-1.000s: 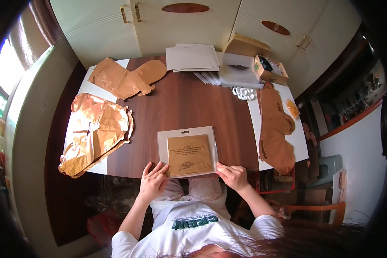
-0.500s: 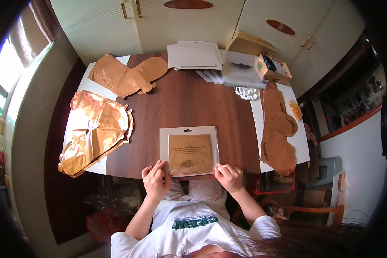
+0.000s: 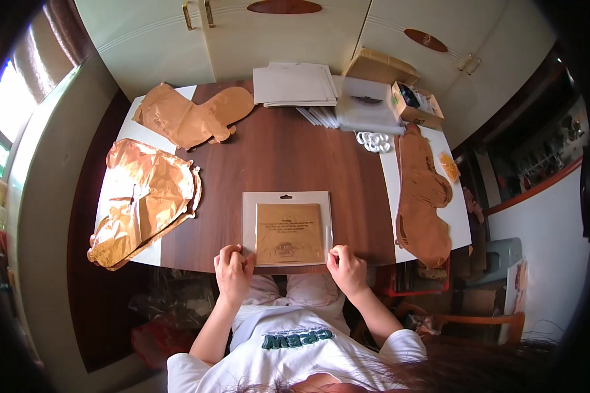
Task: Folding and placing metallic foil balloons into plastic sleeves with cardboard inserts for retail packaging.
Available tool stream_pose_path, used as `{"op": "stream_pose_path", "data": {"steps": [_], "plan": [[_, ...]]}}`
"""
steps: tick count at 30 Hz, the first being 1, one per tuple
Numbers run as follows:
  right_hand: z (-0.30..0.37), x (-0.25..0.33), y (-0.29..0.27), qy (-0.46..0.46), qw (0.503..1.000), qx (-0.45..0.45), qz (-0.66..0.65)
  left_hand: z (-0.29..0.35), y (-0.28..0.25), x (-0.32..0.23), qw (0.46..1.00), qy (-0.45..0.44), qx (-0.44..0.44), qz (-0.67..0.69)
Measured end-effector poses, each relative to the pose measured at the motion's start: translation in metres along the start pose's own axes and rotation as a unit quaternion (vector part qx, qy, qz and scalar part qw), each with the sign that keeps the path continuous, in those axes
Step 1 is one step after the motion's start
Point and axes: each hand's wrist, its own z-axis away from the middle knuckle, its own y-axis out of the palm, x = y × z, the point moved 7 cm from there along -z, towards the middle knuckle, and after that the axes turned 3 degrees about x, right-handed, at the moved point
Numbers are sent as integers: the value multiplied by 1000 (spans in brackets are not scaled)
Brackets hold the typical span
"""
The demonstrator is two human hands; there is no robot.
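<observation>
A clear plastic sleeve (image 3: 328, 226) lies flat at the near edge of the table, in front of me. Inside it are a white card (image 3: 249, 216) with a hanging slot at its top and a folded, copper-brown foil piece (image 3: 288, 229) bearing dark print. My left hand (image 3: 233, 274) has its fingers curled in at the sleeve's near left corner, thumb against the edge. At the near right corner, my right hand (image 3: 349, 270) pinches the sleeve between thumb and fingers.
Flat copper foil balloons lie at the far left (image 3: 190, 118), near left (image 3: 147, 200) and right (image 3: 423, 196). Along the back are white cards (image 3: 295, 84), clear sleeves (image 3: 367, 108), white rings (image 3: 373, 141) and an open box (image 3: 416, 105). A small yellow packet (image 3: 449, 167) sits by the right edge.
My left hand's fingers have curled in and shifted slightly left at the sleeve's corner. My right hand stays at its corner, and the sleeve has hardly moved.
</observation>
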Motion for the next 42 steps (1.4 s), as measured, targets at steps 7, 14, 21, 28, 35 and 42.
{"op": "stream_pose_path", "data": {"steps": [7,14,21,28,35,42], "plan": [[-4,4,-2,22,1000,14,5,1,4,7,1000,-3,20,-18],[1,24,2,-63,997,17,40,-2,4,-14,993,63,16,-95],[5,29,0,-125,990,-33,49,29,56,-91,951,233,186,-80],[5,21,-10,-137,989,-4,47,23,42,-56,964,160,200,-75],[0,20,-13,-159,987,22,19,19,-2,-12,969,109,148,-168],[17,3,-32,-188,979,69,-31,38,-41,8,981,92,112,-128]]}}
